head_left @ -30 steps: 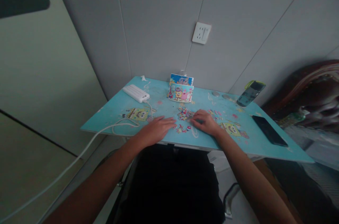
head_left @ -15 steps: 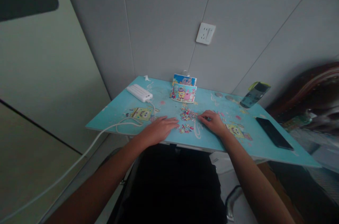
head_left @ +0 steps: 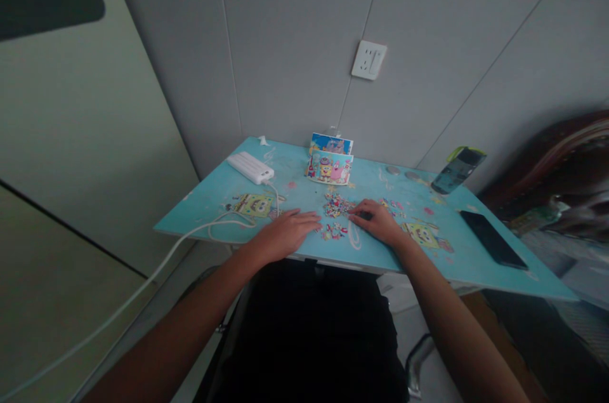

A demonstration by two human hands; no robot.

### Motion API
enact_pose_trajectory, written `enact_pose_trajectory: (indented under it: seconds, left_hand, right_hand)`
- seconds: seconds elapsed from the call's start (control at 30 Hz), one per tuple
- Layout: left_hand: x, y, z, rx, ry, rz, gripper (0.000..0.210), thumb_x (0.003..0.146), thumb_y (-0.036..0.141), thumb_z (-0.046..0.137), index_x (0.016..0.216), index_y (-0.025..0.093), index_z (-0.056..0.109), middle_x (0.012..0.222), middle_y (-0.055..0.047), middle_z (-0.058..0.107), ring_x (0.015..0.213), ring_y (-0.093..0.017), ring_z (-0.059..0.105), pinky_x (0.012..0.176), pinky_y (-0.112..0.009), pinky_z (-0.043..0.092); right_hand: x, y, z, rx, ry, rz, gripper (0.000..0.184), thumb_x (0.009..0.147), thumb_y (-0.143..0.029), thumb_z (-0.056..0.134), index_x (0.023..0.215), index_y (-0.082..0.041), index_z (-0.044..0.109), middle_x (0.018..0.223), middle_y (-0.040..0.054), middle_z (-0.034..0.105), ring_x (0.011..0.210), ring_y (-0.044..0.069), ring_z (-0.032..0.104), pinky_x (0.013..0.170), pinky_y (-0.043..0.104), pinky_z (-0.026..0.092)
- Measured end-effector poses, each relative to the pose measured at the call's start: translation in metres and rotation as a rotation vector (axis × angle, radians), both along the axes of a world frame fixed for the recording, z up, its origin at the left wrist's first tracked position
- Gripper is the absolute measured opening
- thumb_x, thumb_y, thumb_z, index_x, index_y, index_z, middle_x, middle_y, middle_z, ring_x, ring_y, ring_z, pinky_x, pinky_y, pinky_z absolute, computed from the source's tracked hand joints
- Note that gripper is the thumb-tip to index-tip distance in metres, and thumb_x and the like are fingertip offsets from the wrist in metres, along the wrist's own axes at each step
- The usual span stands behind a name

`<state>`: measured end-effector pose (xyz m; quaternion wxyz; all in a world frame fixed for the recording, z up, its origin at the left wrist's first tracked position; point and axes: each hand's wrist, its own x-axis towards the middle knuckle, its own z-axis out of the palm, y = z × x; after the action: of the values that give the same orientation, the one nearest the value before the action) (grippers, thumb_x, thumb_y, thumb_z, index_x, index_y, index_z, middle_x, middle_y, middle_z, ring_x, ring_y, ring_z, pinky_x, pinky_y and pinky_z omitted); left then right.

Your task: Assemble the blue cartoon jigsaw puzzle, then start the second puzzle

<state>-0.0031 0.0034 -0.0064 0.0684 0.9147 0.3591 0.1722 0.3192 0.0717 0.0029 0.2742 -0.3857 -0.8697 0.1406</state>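
Observation:
Small colourful pieces, which look like jigsaw pieces, lie in a heap [head_left: 337, 205] at the middle of the light-blue table [head_left: 204, 206]. A second, looser group of pieces [head_left: 334, 231] is spread nearer the front edge. My left hand [head_left: 291, 230] rests flat with fingers stretched out, its tips at the left side of this nearer group. At the right edge of the heap, my right hand [head_left: 375, 220] has thumb and forefinger brought together in a pinch; what is between them is too small to make out. Several more pieces [head_left: 392, 205] lie just beyond that hand.
Behind the heap stand two cartoon picture cards [head_left: 329, 168], one in front of the other. A white power bank [head_left: 250, 167] with a white cable [head_left: 164, 261] is at the left. On the right are a dark phone [head_left: 492, 239] and a bottle with a green strap [head_left: 457, 171].
My right hand has shifted slightly left, closer to the heap, uncovering more of the pieces beyond it. My left hand stays where it was.

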Motion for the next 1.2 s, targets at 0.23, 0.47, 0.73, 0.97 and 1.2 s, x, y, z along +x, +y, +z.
enact_pose_trajectory:
  seconds: [0.23, 0.47, 0.73, 0.97, 1.2]
  left_hand:
    - [0.0, -0.001, 0.002, 0.0, -0.008, 0.002, 0.045, 0.1, 0.012, 0.039, 0.136, 0.027, 0.06, 0.149, -0.003, 0.055, 0.14, -0.016, 0.048, 0.12, -0.042, 0.028]
    - [0.001, -0.003, 0.005, -0.002, -0.007, 0.006, 0.046, 0.098, 0.01, 0.04, 0.135, 0.026, 0.061, 0.149, -0.004, 0.056, 0.139, -0.017, 0.05, 0.12, -0.042, 0.028]
    - [0.0, -0.001, 0.001, 0.002, -0.005, -0.002, 0.048, 0.097, 0.008, 0.041, 0.136, 0.027, 0.06, 0.149, -0.003, 0.055, 0.14, -0.016, 0.049, 0.12, -0.043, 0.029]
    - [-0.001, 0.001, -0.004, 0.01, -0.017, -0.007, 0.048, 0.097, 0.009, 0.04, 0.136, 0.027, 0.06, 0.15, -0.003, 0.055, 0.141, -0.016, 0.048, 0.12, -0.042, 0.028]
    - [-0.001, 0.0, -0.002, 0.015, -0.016, -0.009, 0.047, 0.098, 0.009, 0.04, 0.136, 0.027, 0.061, 0.149, -0.003, 0.056, 0.139, -0.016, 0.05, 0.12, -0.042, 0.029]
  right_hand:
    - [0.002, 0.001, 0.0, -0.046, 0.002, -0.045, 0.023, 0.09, -0.044, 0.069, 0.098, -0.023, 0.077, 0.092, 0.0063, 0.072, 0.086, 0.022, 0.064, 0.083, 0.038, 0.051]
    - [0.006, 0.001, -0.003, -0.055, 0.038, -0.166, 0.023, 0.089, -0.042, 0.068, 0.093, -0.02, 0.072, 0.09, 0.0052, 0.073, 0.08, 0.021, 0.065, 0.074, 0.034, 0.05]
    - [0.016, 0.006, 0.002, 0.001, 0.069, -0.391, 0.028, 0.09, -0.043, 0.061, 0.095, -0.02, 0.075, 0.087, 0.0057, 0.075, 0.077, 0.021, 0.065, 0.075, 0.034, 0.049]
    - [0.059, 0.018, 0.0, 0.094, 0.113, -0.869, 0.043, 0.089, -0.044, 0.052, 0.101, -0.01, 0.076, 0.092, 0.0181, 0.076, 0.079, 0.029, 0.067, 0.076, 0.041, 0.049]
    - [0.074, 0.019, -0.008, 0.042, 0.044, -1.036, 0.036, 0.083, -0.039, 0.057, 0.095, -0.014, 0.08, 0.088, 0.0183, 0.077, 0.081, 0.031, 0.07, 0.076, 0.042, 0.05]
